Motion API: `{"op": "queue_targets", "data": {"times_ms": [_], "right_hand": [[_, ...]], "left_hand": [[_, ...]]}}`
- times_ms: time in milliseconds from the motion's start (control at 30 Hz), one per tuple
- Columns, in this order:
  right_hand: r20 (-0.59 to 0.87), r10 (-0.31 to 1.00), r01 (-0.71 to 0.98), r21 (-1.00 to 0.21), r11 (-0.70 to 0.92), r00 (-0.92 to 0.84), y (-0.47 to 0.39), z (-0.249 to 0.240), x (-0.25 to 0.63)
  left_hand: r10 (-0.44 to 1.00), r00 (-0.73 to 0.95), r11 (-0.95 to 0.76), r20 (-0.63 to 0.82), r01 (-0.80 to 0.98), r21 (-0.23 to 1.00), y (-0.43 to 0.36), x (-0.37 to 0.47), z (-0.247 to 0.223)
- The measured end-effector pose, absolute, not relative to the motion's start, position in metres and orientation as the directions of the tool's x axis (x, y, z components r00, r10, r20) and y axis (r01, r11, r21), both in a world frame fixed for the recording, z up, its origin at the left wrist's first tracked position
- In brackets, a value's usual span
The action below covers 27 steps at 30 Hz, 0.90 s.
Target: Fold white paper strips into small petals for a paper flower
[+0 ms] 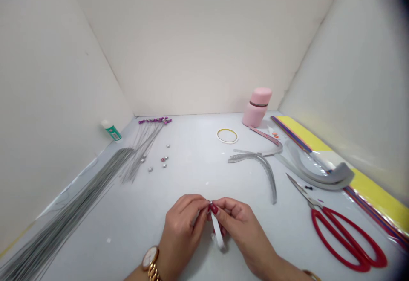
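Observation:
A narrow white strip [217, 231] hangs down in a curl between my two hands near the front of the table. My left hand [187, 219], with a gold watch at the wrist, is closed in a pinch at the strip's upper end. Opposite it, my right hand [238, 225] also pinches the strip there, its thumb pressed on top. The fingertips of both hands meet and cover the strip's end. Several small silvery pieces [164, 166] lie on the table to the upper left.
Grey wires [76, 204] and purple-tipped stems [155, 121] lie left, near a glue stick [111, 131]. A tape ring [227, 136] and pink bottle [257, 107] stand behind. Right are grey strips [268, 174], red-handled scissors [341, 234] and yellow sheets [380, 193].

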State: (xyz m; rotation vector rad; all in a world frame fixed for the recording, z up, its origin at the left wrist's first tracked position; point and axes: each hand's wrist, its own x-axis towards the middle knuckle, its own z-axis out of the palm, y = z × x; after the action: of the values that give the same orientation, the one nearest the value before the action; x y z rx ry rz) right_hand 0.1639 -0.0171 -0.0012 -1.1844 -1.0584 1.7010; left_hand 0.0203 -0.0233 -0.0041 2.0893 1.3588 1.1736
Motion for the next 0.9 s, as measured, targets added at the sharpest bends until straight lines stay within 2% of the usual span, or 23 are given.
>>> {"op": "queue_targets", "data": {"times_ms": [100,167,300,400,533,667,833,900], "right_hand": [[-0.296,0.926,-0.176,-0.924,-0.34,-0.235,-0.016,-0.0028,0.1646],[-0.3,0.926,-0.209,-0.914,-0.347,-0.229,-0.0146,-0.0031,0.1652],[-0.299,0.919,-0.227,-0.906,-0.358,-0.257,-0.0133,-0.0003,0.1657],[-0.288,0.917,-0.208,-0.913,-0.35,-0.278,-0.0137,0.0017,0.1656],[-0.302,0.911,-0.204,-0.909,-0.364,-0.282,-0.0138,0.0007,0.1652],[-0.314,0.899,-0.221,-0.895,-0.388,-0.306,-0.0143,-0.0022,0.1642],[-0.277,0.898,-0.208,-0.909,-0.36,-0.341,-0.0164,-0.004,0.1642],[-0.249,0.908,-0.193,-0.926,-0.325,-0.338,-0.0164,-0.004,0.1642]], "left_hand": [[0.877,0.228,-0.475,0.423,0.544,0.692,-0.0238,0.0211,-0.0035],[0.895,0.236,-0.445,0.378,0.502,0.741,-0.0237,0.0218,-0.0015],[0.953,0.148,-0.301,0.265,0.352,0.886,-0.0209,0.0219,0.0022],[0.975,0.145,-0.204,0.171,0.254,0.946,-0.0176,0.0214,0.003],[0.979,0.163,-0.16,0.125,0.224,0.961,-0.016,0.0213,0.0042],[0.993,0.086,-0.089,0.078,0.129,0.988,-0.0178,0.0233,0.0031],[0.974,0.093,0.217,-0.205,-0.142,0.966,-0.019,0.0284,-0.0027],[0.962,0.094,0.27,-0.256,-0.19,0.944,-0.0191,0.0303,-0.0046]]}}
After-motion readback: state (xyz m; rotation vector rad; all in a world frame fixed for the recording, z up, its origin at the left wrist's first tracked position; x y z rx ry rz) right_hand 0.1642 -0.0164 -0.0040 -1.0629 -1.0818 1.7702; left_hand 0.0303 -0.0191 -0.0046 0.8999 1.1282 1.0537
